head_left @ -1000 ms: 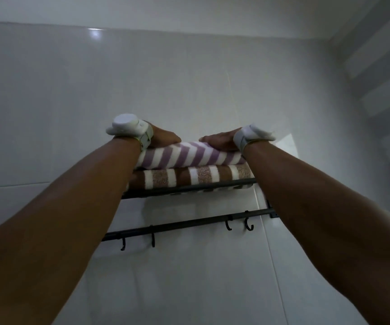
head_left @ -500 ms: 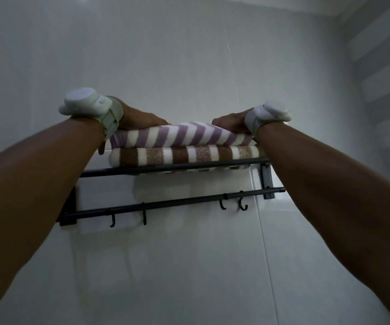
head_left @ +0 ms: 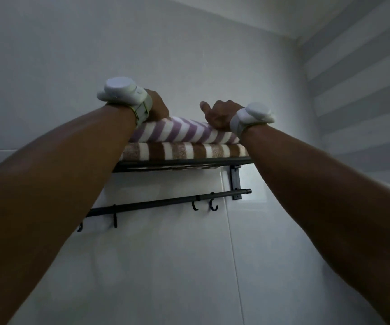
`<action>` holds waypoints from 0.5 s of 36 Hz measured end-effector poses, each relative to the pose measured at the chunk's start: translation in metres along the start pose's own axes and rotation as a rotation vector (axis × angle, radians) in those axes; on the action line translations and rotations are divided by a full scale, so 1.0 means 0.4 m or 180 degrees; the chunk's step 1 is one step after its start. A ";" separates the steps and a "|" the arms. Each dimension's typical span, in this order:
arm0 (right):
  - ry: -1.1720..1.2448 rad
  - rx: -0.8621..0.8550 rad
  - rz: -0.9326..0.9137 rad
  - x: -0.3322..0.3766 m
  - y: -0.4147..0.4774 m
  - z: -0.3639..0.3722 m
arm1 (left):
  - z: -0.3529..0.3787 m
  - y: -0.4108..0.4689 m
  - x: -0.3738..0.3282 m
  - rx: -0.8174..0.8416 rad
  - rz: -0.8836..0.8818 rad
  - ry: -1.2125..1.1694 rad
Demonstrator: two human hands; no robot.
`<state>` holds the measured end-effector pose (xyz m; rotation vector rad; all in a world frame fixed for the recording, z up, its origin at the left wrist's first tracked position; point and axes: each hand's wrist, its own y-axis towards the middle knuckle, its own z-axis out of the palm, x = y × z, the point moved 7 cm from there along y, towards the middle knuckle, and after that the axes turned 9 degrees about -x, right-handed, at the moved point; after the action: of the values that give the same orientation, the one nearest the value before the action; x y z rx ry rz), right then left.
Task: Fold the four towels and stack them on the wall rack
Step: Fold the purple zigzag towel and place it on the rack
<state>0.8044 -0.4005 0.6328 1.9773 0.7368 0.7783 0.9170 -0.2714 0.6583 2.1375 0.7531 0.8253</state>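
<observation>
Towels on the wall rack [head_left: 189, 162] number two, as far as we can see. At the left end of the stack, our left hand [head_left: 158, 106] sits on the purple-striped towel [head_left: 180, 132]. We see only the back of that hand, just past a white wrist device [head_left: 120, 91]. Its fingers are hidden on the far side, so we cannot tell whether they lie flat or hold the cloth.

In the middle of the frame the purple-striped towel lies folded on top of the brown-striped towel [head_left: 184, 151], the two touching along their length. The brown one rests flat on the rack's shelf, and the front edges of both line up fairly well.

At the right end our right hand [head_left: 221, 114] rests its heel on the purple-striped towel. Its thumb sticks out towards the left and its fingers bend away from us; whether they pinch any cloth we cannot tell. Below the shelf the hook rail [head_left: 156, 204] runs across the tiled wall [head_left: 189, 266].

We judge the task about half done. Two folded towels are stacked, and we seem to be settling the second into place. The other two towels are out of view, and we take it they have yet to be folded and laid on top. As the pile grows, we will need to keep it from leaning out over the front bar.
</observation>
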 end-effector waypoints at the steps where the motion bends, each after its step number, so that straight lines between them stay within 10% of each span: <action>1: -0.0112 -0.0066 -0.0023 -0.016 -0.002 -0.013 | -0.003 0.017 -0.020 -0.0130 0.0041 -0.0149; 18: -0.2120 -0.0518 0.0270 -0.409 -0.199 -0.394 | -0.280 -0.081 -0.597 -0.0751 0.1089 -0.2455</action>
<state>0.5672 -0.4064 0.5923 1.9528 0.1875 0.1805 0.6768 -0.3772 0.6171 2.1449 -0.1047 0.1779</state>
